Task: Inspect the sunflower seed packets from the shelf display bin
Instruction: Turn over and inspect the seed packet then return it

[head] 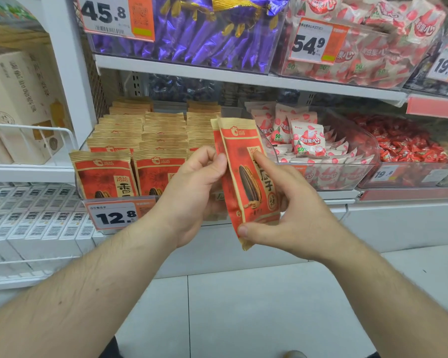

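Two seed packets (246, 177) upright, edges pinched in left hand (192, 192) and right hand (292, 215) grips, before bin (88, 187).

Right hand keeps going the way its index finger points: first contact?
Probably the clear bin wall beside the held packets, then the pink strawberry packets. The right hand looks nearer than both; depth unclear.

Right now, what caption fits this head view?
Both hands, left hand and right hand, hold sunflower seed packets before the display bin.

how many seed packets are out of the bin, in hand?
2: the front packet is pinched by the left hand and right hand; the second packet peeks out behind its left edge. More may be hidden behind.
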`<control>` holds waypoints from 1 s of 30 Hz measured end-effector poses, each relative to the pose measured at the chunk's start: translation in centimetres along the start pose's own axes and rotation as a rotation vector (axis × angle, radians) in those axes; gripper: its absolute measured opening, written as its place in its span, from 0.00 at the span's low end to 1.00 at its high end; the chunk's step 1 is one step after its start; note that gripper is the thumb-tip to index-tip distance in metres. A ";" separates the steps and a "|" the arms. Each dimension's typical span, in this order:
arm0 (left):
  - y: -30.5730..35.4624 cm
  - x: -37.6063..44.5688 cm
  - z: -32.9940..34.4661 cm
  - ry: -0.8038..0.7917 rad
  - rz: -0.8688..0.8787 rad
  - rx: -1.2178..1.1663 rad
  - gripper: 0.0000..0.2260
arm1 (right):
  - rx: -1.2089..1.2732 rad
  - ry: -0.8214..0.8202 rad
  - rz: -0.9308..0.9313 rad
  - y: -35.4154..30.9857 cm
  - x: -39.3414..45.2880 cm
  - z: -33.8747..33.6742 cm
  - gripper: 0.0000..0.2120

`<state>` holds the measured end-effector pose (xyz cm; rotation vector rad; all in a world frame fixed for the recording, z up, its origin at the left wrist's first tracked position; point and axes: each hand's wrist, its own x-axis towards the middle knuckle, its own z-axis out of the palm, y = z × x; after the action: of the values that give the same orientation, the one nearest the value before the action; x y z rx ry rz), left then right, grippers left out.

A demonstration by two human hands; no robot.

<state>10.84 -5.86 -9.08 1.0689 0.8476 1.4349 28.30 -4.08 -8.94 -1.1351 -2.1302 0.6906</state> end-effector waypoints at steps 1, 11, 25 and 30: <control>0.1 -0.1 0.0 0.009 0.003 0.016 0.09 | -0.044 0.016 -0.013 -0.2 0.0 0.2 0.56; -0.1 -0.2 -1.2 0.134 0.110 0.284 0.11 | 0.436 0.190 0.118 -0.7 0.6 1.1 0.31; 3.6 -2.8 -2.4 0.107 -0.074 0.230 0.12 | 1.024 0.236 0.344 -2.6 1.1 0.4 0.06; 6.1 -1.5 -2.6 0.261 0.022 0.218 0.16 | 1.197 0.290 0.322 -3.9 3.2 -0.7 0.08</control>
<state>6.34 -8.03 -4.54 1.0680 1.2041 1.5481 25.39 -3.16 -4.89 -0.7754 -0.9335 1.5306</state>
